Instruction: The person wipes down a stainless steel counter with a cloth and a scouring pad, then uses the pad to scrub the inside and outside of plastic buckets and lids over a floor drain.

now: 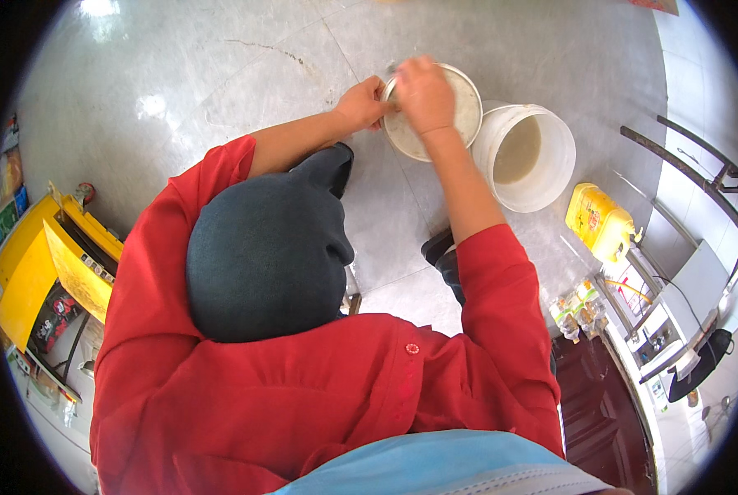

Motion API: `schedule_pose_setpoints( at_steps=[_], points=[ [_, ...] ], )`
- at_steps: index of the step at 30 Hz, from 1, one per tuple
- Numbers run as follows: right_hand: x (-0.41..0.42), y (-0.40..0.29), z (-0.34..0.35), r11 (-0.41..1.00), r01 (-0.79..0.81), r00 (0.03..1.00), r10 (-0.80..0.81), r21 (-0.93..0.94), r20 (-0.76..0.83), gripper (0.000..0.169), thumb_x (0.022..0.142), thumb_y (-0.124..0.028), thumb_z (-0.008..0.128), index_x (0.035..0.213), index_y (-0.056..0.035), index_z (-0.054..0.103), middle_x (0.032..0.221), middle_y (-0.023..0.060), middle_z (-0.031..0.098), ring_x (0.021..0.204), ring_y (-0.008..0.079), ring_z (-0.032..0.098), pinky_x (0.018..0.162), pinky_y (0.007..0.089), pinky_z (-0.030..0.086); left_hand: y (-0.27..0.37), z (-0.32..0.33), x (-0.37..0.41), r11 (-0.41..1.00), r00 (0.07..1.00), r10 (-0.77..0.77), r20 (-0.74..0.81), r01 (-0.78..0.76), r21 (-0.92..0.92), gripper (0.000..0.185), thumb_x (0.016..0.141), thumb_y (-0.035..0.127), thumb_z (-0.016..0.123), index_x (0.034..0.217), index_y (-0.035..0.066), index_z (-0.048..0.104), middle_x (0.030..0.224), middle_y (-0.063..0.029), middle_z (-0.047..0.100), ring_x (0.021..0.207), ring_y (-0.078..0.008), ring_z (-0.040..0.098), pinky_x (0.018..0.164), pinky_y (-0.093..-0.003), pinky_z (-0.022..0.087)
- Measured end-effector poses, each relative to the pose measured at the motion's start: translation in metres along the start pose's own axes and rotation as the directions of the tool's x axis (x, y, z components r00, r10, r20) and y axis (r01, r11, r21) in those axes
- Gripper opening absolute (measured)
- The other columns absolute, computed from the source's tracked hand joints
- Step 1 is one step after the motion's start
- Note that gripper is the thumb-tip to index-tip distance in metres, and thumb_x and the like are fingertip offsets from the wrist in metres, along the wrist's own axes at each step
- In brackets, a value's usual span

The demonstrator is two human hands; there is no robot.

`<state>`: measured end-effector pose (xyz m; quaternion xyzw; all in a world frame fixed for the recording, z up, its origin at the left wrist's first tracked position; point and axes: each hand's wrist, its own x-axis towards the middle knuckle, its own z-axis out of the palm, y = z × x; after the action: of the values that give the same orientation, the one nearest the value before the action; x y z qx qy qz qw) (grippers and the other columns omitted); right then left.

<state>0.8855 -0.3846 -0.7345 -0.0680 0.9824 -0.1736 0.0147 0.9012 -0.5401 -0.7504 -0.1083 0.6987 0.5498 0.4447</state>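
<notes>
A round off-white lid or bucket top (466,102) with a raised rim is in front of me, above the floor or on it; its underside is hidden. My left hand (364,104) grips its left rim. Across its upper left part lies my right hand (426,93), blurred, with the fingers bent near the same rim. Something small and dark shows by those fingertips, too blurred to name. Close on the right, a white plastic bucket (554,167) is open at the top and tilted in view. Murky brownish liquid (518,151) shows inside it.
Grey tiled floor (270,80) spreads around. Right of the bucket lies or stands a yellow plastic jug (601,219). Clear packets (579,312) sit nearer me, by a metal-framed rack (684,272). A yellow metal cabinet (53,266) is at the left. My dark-clothed knee (263,253) is below my left forearm.
</notes>
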Motion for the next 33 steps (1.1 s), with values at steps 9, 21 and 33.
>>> schedule_pose_setpoints(
  at_steps=[9,21,33],
  points=[
    [-0.006,-0.017,-0.010,0.995,0.055,0.996,-0.061,0.080,0.064,0.010,0.085,-0.018,0.064,0.090,-0.0093,0.064,0.096,0.0126,0.061,0.088,0.0335,0.063,0.075,0.0464,0.052,-0.015,0.003,0.009,1.000,0.997,0.008,-0.072,-0.010,-0.018,0.036,0.082,0.027,0.078,0.099,0.004,0.056,0.082,-0.0086,0.066,0.062,-0.0180,0.066,0.056,-0.0315,0.056],
    [-0.127,-0.014,-0.003,0.981,0.143,0.987,-0.132,0.130,-0.091,0.020,0.085,-0.018,0.068,0.102,-0.0099,0.060,0.097,0.0100,0.057,0.094,0.0315,0.054,0.083,0.0442,0.044,0.002,0.000,-0.001,0.997,1.000,-0.022,-0.019,0.023,0.075,0.040,0.086,0.030,0.075,0.104,0.003,0.052,0.084,-0.0074,0.061,0.067,-0.0168,0.065,0.057,-0.0332,0.057],
    [-0.092,-0.006,-0.010,0.981,0.043,0.998,-0.034,0.190,-0.050,0.011,0.086,-0.014,0.066,0.091,-0.0093,0.058,0.090,0.0116,0.056,0.087,0.0333,0.056,0.075,0.0441,0.050,-0.006,0.004,0.000,0.993,1.000,0.015,0.014,-0.017,0.121,0.040,0.088,0.028,0.073,0.110,0.002,0.051,0.088,-0.0095,0.063,0.068,-0.0181,0.067,0.060,-0.0323,0.058]
  ],
)
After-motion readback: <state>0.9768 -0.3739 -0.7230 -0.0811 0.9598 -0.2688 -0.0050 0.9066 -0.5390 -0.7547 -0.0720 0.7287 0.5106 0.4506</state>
